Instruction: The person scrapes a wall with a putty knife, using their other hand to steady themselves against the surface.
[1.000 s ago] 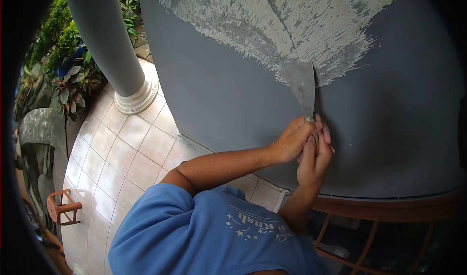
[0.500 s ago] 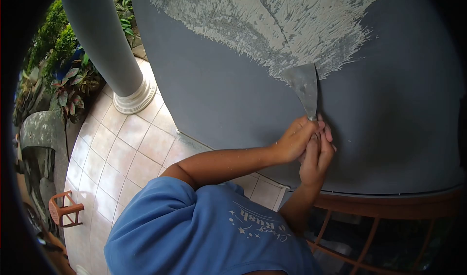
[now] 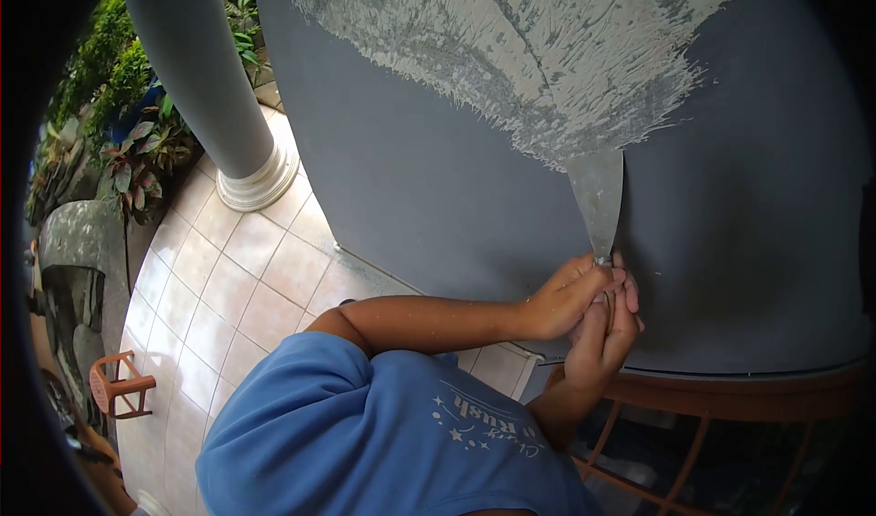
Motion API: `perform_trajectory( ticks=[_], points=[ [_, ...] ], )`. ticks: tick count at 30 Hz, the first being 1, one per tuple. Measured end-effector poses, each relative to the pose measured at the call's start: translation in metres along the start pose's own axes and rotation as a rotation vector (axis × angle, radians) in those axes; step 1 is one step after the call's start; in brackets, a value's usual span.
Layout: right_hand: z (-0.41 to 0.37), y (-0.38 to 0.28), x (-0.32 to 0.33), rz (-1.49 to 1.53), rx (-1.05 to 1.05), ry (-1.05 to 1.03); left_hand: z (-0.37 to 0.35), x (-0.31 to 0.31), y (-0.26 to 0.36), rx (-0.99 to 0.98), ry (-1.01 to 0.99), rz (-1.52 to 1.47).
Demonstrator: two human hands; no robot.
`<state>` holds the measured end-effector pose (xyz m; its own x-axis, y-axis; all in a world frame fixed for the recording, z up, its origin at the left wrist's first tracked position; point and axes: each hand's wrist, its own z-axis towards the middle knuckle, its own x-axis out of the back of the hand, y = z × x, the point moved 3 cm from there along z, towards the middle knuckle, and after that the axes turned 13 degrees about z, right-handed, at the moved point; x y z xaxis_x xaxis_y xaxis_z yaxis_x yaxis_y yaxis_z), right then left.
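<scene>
A putty knife with a wide metal blade points up the grey wall, its edge at the lower tip of a rough, pale patch where the paint is off. My left hand is wrapped round its handle just below the blade. My right hand closes on the handle from below and beside it, the fingers of the two hands overlapping. Most of the handle is hidden inside them. A dark crack line runs through the scraped patch.
A round grey column stands at left on a tiled floor. Farther left are plants, rocks and a small brown plastic stool. A brown-framed window lies below the wall at right.
Both hands and the putty knife have moved down and slightly right. The blade edge has slid from inside the rough patch to its lower border. The grip looks the same.
</scene>
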<state>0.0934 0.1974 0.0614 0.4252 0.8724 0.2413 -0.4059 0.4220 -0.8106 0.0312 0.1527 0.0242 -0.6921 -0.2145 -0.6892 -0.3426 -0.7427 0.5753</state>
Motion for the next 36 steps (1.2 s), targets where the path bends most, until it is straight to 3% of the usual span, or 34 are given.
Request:
perform_trajectory(
  ticks=[1,4,5,7,9,11,14,17,19,22,25,28,30,31,34,36],
  points=[
    [-0.001,-0.003,-0.002,-0.045,0.042,0.027,-0.003,-0.001,-0.001,-0.002,-0.001,-0.041],
    [0.005,0.021,0.01,0.091,-0.224,-0.04,0.011,0.015,-0.008,0.024,0.052,0.085],
    [0.007,0.021,0.012,0.12,-0.257,-0.077,0.01,0.017,-0.008,-0.01,0.012,0.279],
    [-0.008,0.01,0.005,0.185,-0.094,0.055,-0.001,0.001,-0.009,-0.036,0.003,0.148],
    [0.0,0.011,-0.003,0.175,-0.055,0.028,0.001,0.007,-0.002,-0.031,0.03,0.122],
    [0.016,0.026,-0.013,0.09,-0.173,-0.153,0.005,0.033,0.008,0.028,0.11,0.187],
    [0.01,0.013,-0.017,0.122,-0.065,-0.141,-0.004,0.026,0.013,-0.023,0.071,0.171],
    [-0.009,-0.002,-0.023,0.187,-0.14,0.104,-0.012,0.005,0.014,-0.021,-0.014,0.055],
    [0.003,-0.007,-0.029,0.063,-0.039,0.006,-0.011,0.013,0.023,0.032,0.056,0.139],
    [0.02,0.024,-0.038,0.113,-0.155,-0.199,-0.002,0.043,0.03,-0.024,0.09,0.195],
    [-0.007,-0.009,-0.032,0.076,-0.054,0.11,-0.017,0.005,0.023,-0.045,0.043,0.086],
    [-0.005,-0.009,-0.029,0.097,-0.063,0.055,-0.013,0.004,0.024,-0.004,0.011,0.052],
    [0.018,0.015,-0.034,0.063,-0.135,-0.149,-0.002,0.037,0.026,0.035,0.06,0.139],
    [0.019,0.019,-0.035,0.108,-0.176,-0.147,-0.001,0.047,0.027,0.052,0.151,0.198],
    [0.006,0.0,-0.032,0.203,-0.139,-0.071,-0.014,0.019,0.028,-0.04,0.095,0.102],
    [-0.001,-0.014,-0.03,0.087,-0.11,-0.014,-0.012,0.015,0.031,0.002,0.067,0.078]
  ],
)
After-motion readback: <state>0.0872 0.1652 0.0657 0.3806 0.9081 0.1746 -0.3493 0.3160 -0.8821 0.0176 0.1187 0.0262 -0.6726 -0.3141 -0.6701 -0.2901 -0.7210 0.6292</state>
